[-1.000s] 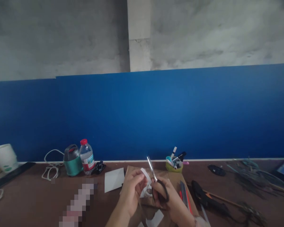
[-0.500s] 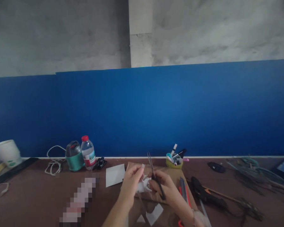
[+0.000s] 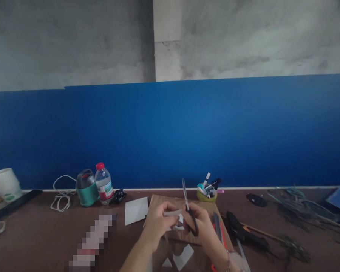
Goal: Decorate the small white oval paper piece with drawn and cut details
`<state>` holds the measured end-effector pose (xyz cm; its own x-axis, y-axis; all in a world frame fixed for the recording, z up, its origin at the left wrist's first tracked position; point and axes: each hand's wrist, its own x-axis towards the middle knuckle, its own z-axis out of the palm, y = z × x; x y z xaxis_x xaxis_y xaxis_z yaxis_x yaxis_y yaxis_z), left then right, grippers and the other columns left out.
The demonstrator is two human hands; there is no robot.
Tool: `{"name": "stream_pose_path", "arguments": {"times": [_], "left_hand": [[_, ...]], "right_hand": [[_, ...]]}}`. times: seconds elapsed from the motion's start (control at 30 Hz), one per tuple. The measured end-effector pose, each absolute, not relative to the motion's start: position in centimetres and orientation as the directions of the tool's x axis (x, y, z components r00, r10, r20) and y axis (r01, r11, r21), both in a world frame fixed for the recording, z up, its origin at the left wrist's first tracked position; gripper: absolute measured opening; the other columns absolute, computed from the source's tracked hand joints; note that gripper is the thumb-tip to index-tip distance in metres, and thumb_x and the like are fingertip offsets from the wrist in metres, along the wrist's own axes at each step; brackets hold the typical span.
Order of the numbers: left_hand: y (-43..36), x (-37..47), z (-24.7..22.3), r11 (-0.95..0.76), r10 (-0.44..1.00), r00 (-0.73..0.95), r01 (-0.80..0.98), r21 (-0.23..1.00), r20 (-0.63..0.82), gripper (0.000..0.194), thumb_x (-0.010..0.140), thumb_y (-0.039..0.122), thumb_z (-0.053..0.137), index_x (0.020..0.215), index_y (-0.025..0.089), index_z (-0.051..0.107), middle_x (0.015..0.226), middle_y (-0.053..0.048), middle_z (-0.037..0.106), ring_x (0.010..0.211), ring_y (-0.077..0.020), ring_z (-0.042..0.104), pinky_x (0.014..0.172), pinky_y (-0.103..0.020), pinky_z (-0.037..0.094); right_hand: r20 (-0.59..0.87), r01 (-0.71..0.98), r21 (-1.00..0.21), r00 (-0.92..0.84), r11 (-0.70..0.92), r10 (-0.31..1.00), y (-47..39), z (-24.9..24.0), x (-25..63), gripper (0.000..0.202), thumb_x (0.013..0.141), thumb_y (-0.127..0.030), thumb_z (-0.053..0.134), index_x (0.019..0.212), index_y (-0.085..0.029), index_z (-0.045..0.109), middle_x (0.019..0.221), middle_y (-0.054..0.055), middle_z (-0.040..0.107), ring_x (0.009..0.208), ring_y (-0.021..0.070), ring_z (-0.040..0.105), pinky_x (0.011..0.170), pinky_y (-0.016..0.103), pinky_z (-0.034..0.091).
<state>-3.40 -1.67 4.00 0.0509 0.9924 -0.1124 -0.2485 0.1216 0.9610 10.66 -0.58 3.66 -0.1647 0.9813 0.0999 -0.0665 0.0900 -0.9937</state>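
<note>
Both hands meet over a brown cardboard sheet [image 3: 158, 200]. My left hand [image 3: 158, 222] is closed, pinching a thin strip of white paper [image 3: 172, 213] between thumb and fingers. My right hand [image 3: 200, 223] is closed around the black-handled scissors [image 3: 191, 218], whose blades point up and away from me. The fingertips of both hands are close together at the paper, and more white paper shows just below them. Nearer to me, white paper scraps [image 3: 183, 257] lie on the cardboard.
Left of the cardboard are a white sheet [image 3: 136, 210], black clips [image 3: 119, 196], a bottle [image 3: 104, 185] and a green container [image 3: 87, 194]. To the right are a pen holder [image 3: 206, 195], a red-edged cutter [image 3: 218, 226], a black glue gun [image 3: 246, 234] and tangled stems [image 3: 294, 204].
My left fingers have shifted and the strip, upright before, now lies level between the hands. The scissors have turned slightly more upright, their blades looking closer together.
</note>
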Motion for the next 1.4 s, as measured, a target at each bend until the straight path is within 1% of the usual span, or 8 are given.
{"name": "stream_pose_path", "arguments": {"times": [0.23, 0.47, 0.57, 0.67, 0.8, 1.03, 1.23, 1.4], "left_hand": [[-1.7, -2.6, 4.2, 0.037, 0.987, 0.159, -0.419, 0.907, 0.034, 0.033, 0.059, 0.03, 0.076, 0.084, 0.011, 0.066, 0.069, -0.006, 0.063, 0.062, -0.0154, 0.058, 0.06, -0.027, 0.043], [-1.0, -2.6, 2.4, 0.017, 0.998, -0.053, -0.413, 0.91, -0.042, 0.022, 0.065, 0.033, 0.07, 0.068, 0.013, 0.06, 0.062, -0.002, 0.061, 0.059, -0.0129, 0.056, 0.057, -0.024, 0.042], [-0.7, -3.3, 2.5, 0.003, 0.995, -0.092, -0.409, 0.913, -0.044, 0.022, 0.064, 0.03, 0.07, 0.073, 0.012, 0.062, 0.066, -0.004, 0.064, 0.064, -0.0131, 0.058, 0.058, -0.022, 0.042], [-0.4, -4.0, 3.0, 0.0, 0.992, -0.118, -0.364, 0.931, -0.046, 0.017, 0.064, 0.028, 0.068, 0.068, 0.013, 0.06, 0.063, -0.003, 0.064, 0.06, -0.0111, 0.056, 0.055, -0.02, 0.041], [0.2, -5.0, 3.2, 0.012, 0.982, -0.181, -0.23, 0.973, -0.055, 0.013, 0.061, 0.025, 0.065, 0.064, 0.015, 0.058, 0.056, 0.0, 0.06, 0.054, -0.0099, 0.053, 0.051, -0.019, 0.036], [1.1, -7.4, 1.7, 0.049, 0.992, -0.124, 0.264, 0.963, -0.017, 0.017, 0.068, 0.031, 0.054, 0.056, 0.018, 0.054, 0.046, 0.005, 0.048, 0.047, -0.0111, 0.046, 0.049, -0.021, 0.031], [1.1, -7.8, 0.8, 0.015, 0.999, -0.037, 0.678, 0.735, 0.013, 0.019, 0.068, 0.029, 0.055, 0.052, 0.018, 0.058, 0.053, 0.001, 0.056, 0.055, -0.0154, 0.052, 0.053, -0.024, 0.033], [0.9, -7.3, 0.1, -0.004, 0.998, -0.027, 0.858, 0.514, 0.052, 0.008, 0.063, 0.022, 0.061, 0.058, 0.019, 0.065, 0.073, -0.005, 0.066, 0.077, -0.0202, 0.058, 0.066, -0.025, 0.036]], "right_hand": [[0.057, -0.138, -0.989, -0.059, 0.049, 0.997, -1.0, 4.5, 10.7, 0.038, 0.066, -0.052, 0.063, 0.06, -0.018, 0.048, 0.041, -0.006, 0.046, 0.035, 0.0054, 0.034, 0.037, 0.018, 0.023], [0.029, -0.044, -0.999, -0.157, 0.023, 0.987, -0.4, 3.8, 11.1, 0.031, 0.068, -0.045, 0.062, 0.077, -0.018, 0.051, 0.045, -0.006, 0.051, 0.039, 0.0091, 0.046, 0.039, 0.018, 0.029], [-0.008, 0.229, -0.973, -0.176, 0.033, 0.984, 0.8, 2.9, 12.4, 0.032, 0.067, -0.039, 0.062, 0.089, -0.02, 0.049, 0.048, -0.006, 0.055, 0.04, 0.0122, 0.051, 0.042, 0.02, 0.034], [0.023, 0.716, -0.698, -0.02, 0.03, 1.0, 1.8, 1.9, 13.5, 0.02, 0.066, -0.03, 0.064, 0.078, -0.019, 0.053, 0.055, 0.001, 0.063, 0.052, 0.0174, 0.06, 0.05, 0.024, 0.037], [0.051, 0.915, -0.404, 0.018, 0.004, 0.999, 2.1, 1.1, 13.8, 0.021, 0.067, -0.029, 0.065, 0.082, -0.015, 0.06, 0.081, 0.014, 0.069, 0.082, 0.0257, 0.065, 0.063, 0.026, 0.04], [0.004, 0.93, -0.367, -0.004, 0.005, 1.0, 2.0, 0.8, 13.6, 0.011, 0.067, -0.025, 0.06, 0.07, -0.016, 0.065, 0.075, 0.011, 0.07, 0.076, 0.0247, 0.066, 0.059, 0.026, 0.039], [0.016, 0.942, -0.334, -0.006, 0.011, 1.0, 2.0, 0.9, 13.6, 0.011, 0.069, -0.022, 0.057, 0.072, -0.016, 0.065, 0.076, 0.011, 0.071, 0.08, 0.0246, 0.066, 0.062, 0.025, 0.039], [0.027, 0.957, -0.287, -0.02, 0.027, 0.999, 1.6, 1.0, 13.3, 0.018, 0.073, -0.018, 0.052, 0.085, -0.012, 0.063, 0.082, 0.014, 0.071, 0.084, 0.0265, 0.066, 0.065, 0.028, 0.041]]}}
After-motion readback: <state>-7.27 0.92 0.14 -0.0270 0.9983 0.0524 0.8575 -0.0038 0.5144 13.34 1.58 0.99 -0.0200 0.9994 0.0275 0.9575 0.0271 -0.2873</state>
